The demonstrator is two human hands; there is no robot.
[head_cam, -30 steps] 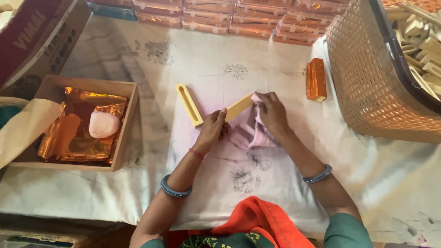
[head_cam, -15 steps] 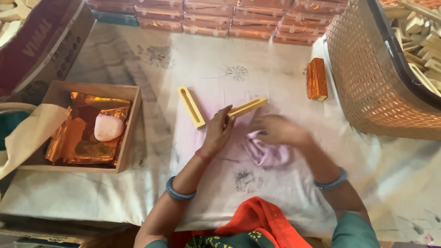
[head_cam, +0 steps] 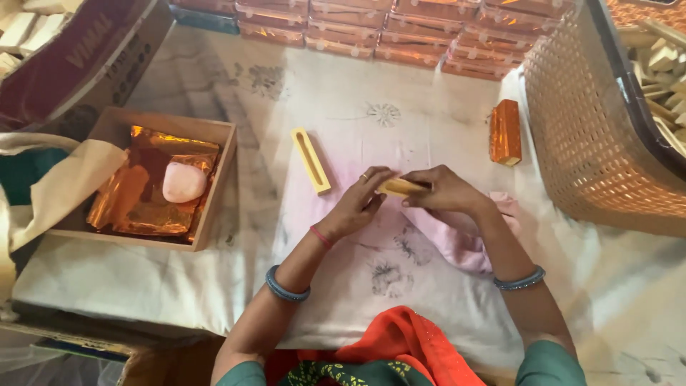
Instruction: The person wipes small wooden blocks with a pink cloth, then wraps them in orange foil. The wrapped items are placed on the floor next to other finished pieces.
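there is one view only, from a camera worn on the person's head. it looks steeply down and forward over the cloth-covered tabletop (head_cam: 214,279), from the person's own side of it, close enough that both forearms fill the lower middle of the picture and the orange garment at the chest cuts the bottom edge. the left hand (head_cam: 357,204) and right hand (head_cam: 446,191) sit near the centre of the view. the far edge of the tabletop, lined with a row of orange packets (head_cam: 400,32), runs along the top. a wooden box (head_cam: 218,179) lies toward the left edge, a woven basket (head_cam: 593,136) toward the right edge, both partly cropped. no second view shares the scene.
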